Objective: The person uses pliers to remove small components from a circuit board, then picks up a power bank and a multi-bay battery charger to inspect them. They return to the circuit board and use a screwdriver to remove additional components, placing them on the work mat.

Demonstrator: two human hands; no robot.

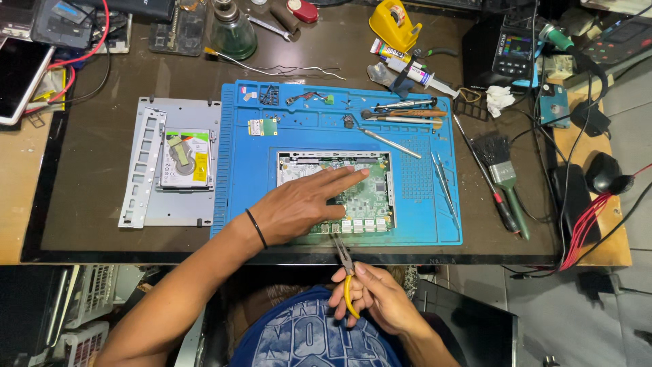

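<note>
- Head view: green board is seated in a metal case on the blue mat, mid-bench, just ahead of the person.
- Left hand is laid flat over the board, fingers spread and pressing, nothing pinched; judged to be steadying board and case so they don't slide on the mat.
- Right hand is closed on the yellow handles of the pliers, near the body. Tips are aimed at the board's near edge, by the row of ports; whether the tips touch anything cannot be told.
- Pliers handles are pressed together by the grip, so the tips look shut.
- Loose screws and small parts are kept in the mat's top trays, likely so nothing rolls off.
- Screwdrivers and tweezers are laid along the mat's right side, within right-hand reach.
- Drive is set on a grey bracket left of the mat, apart from the work.
- Brush is parked off the mat to the right.
</note>
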